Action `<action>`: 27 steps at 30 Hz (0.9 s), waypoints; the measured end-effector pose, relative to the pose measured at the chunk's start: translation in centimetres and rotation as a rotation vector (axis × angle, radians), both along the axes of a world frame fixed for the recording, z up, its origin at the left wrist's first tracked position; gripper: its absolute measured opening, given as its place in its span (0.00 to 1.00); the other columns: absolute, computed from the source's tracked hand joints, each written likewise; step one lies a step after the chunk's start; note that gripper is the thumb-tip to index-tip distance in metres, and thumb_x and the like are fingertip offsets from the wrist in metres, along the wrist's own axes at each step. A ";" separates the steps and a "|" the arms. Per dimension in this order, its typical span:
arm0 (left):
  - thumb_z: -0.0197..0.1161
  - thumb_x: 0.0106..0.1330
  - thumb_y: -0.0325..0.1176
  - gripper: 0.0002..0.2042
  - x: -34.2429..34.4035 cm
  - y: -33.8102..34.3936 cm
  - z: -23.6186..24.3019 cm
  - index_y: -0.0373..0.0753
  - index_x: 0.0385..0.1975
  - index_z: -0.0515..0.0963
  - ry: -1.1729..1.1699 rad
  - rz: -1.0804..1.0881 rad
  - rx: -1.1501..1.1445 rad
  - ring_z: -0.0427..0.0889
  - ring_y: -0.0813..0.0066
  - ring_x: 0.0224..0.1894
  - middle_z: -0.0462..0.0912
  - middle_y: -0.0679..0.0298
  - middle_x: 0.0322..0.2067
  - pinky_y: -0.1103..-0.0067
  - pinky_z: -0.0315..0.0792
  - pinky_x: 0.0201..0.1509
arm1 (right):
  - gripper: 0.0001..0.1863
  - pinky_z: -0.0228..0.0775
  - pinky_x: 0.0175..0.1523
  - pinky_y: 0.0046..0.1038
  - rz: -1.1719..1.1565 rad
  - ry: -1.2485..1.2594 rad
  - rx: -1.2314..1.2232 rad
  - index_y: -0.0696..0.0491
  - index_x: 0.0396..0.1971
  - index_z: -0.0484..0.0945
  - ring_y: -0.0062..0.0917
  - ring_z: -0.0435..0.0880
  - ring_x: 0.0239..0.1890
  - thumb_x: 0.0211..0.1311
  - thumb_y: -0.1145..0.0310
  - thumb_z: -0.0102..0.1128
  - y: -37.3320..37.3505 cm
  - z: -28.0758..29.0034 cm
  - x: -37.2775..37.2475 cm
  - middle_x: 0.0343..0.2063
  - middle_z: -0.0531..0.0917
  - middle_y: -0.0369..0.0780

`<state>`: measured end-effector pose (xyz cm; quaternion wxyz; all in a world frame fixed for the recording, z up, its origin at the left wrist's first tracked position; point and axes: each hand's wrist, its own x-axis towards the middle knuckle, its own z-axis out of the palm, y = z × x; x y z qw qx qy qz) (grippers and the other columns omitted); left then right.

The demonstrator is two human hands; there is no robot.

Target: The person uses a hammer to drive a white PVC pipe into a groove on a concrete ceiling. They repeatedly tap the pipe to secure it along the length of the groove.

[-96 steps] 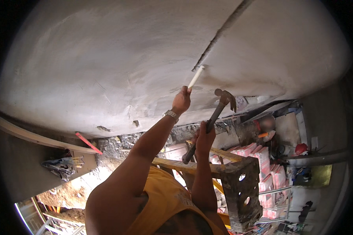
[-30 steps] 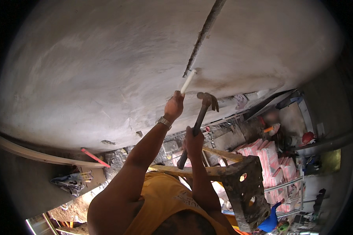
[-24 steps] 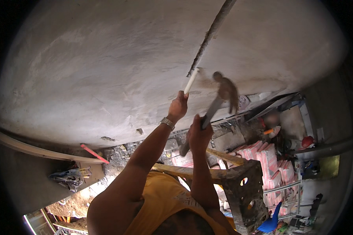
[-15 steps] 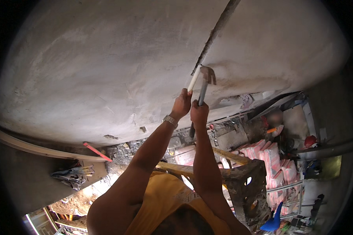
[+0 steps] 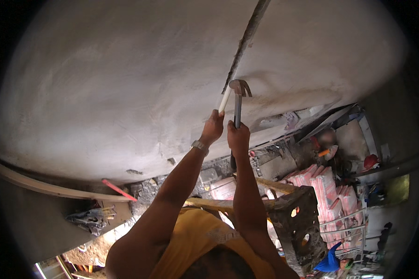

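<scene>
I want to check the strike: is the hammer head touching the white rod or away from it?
Touching, it seems: the hammer head meets the upper end of the white rod, held by the left hand.

One head-worn fisheye view, tilted up close at the plastered ceiling (image 5: 125,83); edges bend.

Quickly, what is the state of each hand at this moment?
Left hand: closed on a white chisel set against the grey wall.
Right hand: closed on a claw hammer.
</scene>
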<state>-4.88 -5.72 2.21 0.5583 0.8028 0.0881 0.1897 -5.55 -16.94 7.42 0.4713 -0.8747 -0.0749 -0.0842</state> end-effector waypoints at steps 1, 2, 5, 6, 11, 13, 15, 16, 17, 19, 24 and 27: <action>0.43 0.75 0.46 0.15 -0.1 0.5 0.3 0.37 0.38 0.62 0.047 0.005 0.002 0.73 0.30 0.32 0.75 0.39 0.24 0.50 0.63 0.31 | 0.20 0.62 0.24 0.36 -0.013 -0.036 0.113 0.62 0.18 0.71 0.32 0.70 0.14 0.64 0.63 0.58 0.5 2.5 -0.8 0.12 0.73 0.44; 0.42 0.75 0.45 0.15 -0.5 0.7 0.6 0.37 0.38 0.62 0.058 0.006 -0.008 0.73 0.30 0.32 0.75 0.39 0.24 0.50 0.63 0.31 | 0.20 0.61 0.22 0.35 -0.031 -0.065 0.222 0.61 0.18 0.71 0.29 0.69 0.13 0.65 0.62 0.57 1.2 4.9 -2.1 0.11 0.73 0.42; 0.42 0.75 0.45 0.16 -0.6 0.4 1.3 0.37 0.37 0.62 0.077 0.008 -0.029 0.73 0.30 0.32 0.75 0.39 0.24 0.50 0.63 0.31 | 0.21 0.58 0.19 0.32 -0.040 -0.175 0.681 0.58 0.16 0.69 0.23 0.67 0.12 0.67 0.62 0.57 1.4 5.9 -2.0 0.11 0.72 0.35; 0.41 0.75 0.46 0.16 -0.4 0.3 1.4 0.37 0.37 0.62 0.083 0.012 -0.022 0.73 0.30 0.32 0.75 0.39 0.24 0.51 0.63 0.31 | 0.21 0.59 0.18 0.31 0.006 -0.172 0.826 0.58 0.16 0.70 0.23 0.68 0.11 0.66 0.61 0.57 1.5 5.2 -1.6 0.11 0.72 0.36; 0.41 0.75 0.47 0.17 0.2 -0.5 1.0 0.36 0.38 0.63 0.133 -0.034 0.016 0.73 0.30 0.34 0.76 0.38 0.26 0.50 0.64 0.32 | 0.21 0.64 0.19 0.32 -0.101 0.250 0.012 0.60 0.17 0.73 0.27 0.71 0.10 0.63 0.58 0.57 -0.3 -5.2 1.0 0.10 0.74 0.40; 0.41 0.75 0.47 0.17 0.5 -0.1 1.6 0.36 0.38 0.64 0.122 -0.018 0.006 0.74 0.31 0.34 0.76 0.38 0.27 0.52 0.65 0.32 | 0.21 0.66 0.21 0.32 -0.057 0.173 0.054 0.61 0.18 0.74 0.28 0.73 0.12 0.62 0.57 0.57 -0.7 -2.7 -0.6 0.10 0.75 0.42; 0.41 0.75 0.46 0.17 -0.2 0.0 -0.4 0.35 0.39 0.65 0.040 -0.031 0.044 0.75 0.34 0.34 0.77 0.39 0.28 0.54 0.66 0.34 | 0.20 0.62 0.23 0.31 -0.138 0.018 0.221 0.59 0.19 0.75 0.21 0.68 0.15 0.64 0.58 0.59 0.3 -0.4 -2.3 0.10 0.73 0.39; 0.41 0.75 0.46 0.17 1.1 1.0 -2.2 0.35 0.39 0.66 -0.075 -0.024 0.086 0.76 0.36 0.34 0.77 0.40 0.29 0.55 0.66 0.34 | 0.20 0.60 0.22 0.30 -0.133 -0.060 0.342 0.58 0.19 0.74 0.17 0.65 0.17 0.65 0.59 0.59 1.5 2.6 -3.1 0.10 0.71 0.37; 0.41 0.75 0.46 0.17 2.6 3.2 -4.9 0.35 0.39 0.66 -0.055 -0.037 -0.096 0.76 0.38 0.34 0.77 0.40 0.30 0.56 0.66 0.35 | 0.19 0.60 0.22 0.29 -0.073 -0.124 0.499 0.58 0.20 0.74 0.15 0.65 0.18 0.66 0.59 0.58 3.1 5.4 -3.7 0.11 0.72 0.36; 0.41 0.75 0.46 0.18 3.4 2.3 -6.3 0.35 0.39 0.66 -0.022 -0.116 -0.275 0.75 0.43 0.33 0.76 0.42 0.30 0.59 0.66 0.35 | 0.16 0.62 0.24 0.30 -0.188 -0.357 0.600 0.57 0.20 0.73 0.20 0.72 0.19 0.66 0.65 0.57 3.7 3.2 -2.2 0.15 0.75 0.38; 0.43 0.75 0.49 0.16 0.6 1.5 -0.7 0.41 0.39 0.67 0.359 -0.204 -0.376 0.66 0.78 0.18 0.66 0.66 0.18 0.77 0.61 0.19 | 0.12 0.73 0.28 0.37 -0.092 0.699 0.355 0.58 0.20 0.75 0.42 0.82 0.23 0.58 0.67 0.54 0.1 -4.2 -1.2 0.22 0.82 0.50; 0.42 0.75 0.52 0.18 3.0 2.7 -4.2 0.40 0.40 0.65 0.203 -0.147 -0.360 0.56 0.84 0.13 0.58 0.74 0.14 0.81 0.55 0.14 | 0.11 0.67 0.18 0.33 -0.314 0.662 0.551 0.57 0.20 0.73 0.31 0.76 0.13 0.57 0.65 0.53 1.7 -6.6 -6.7 0.14 0.76 0.43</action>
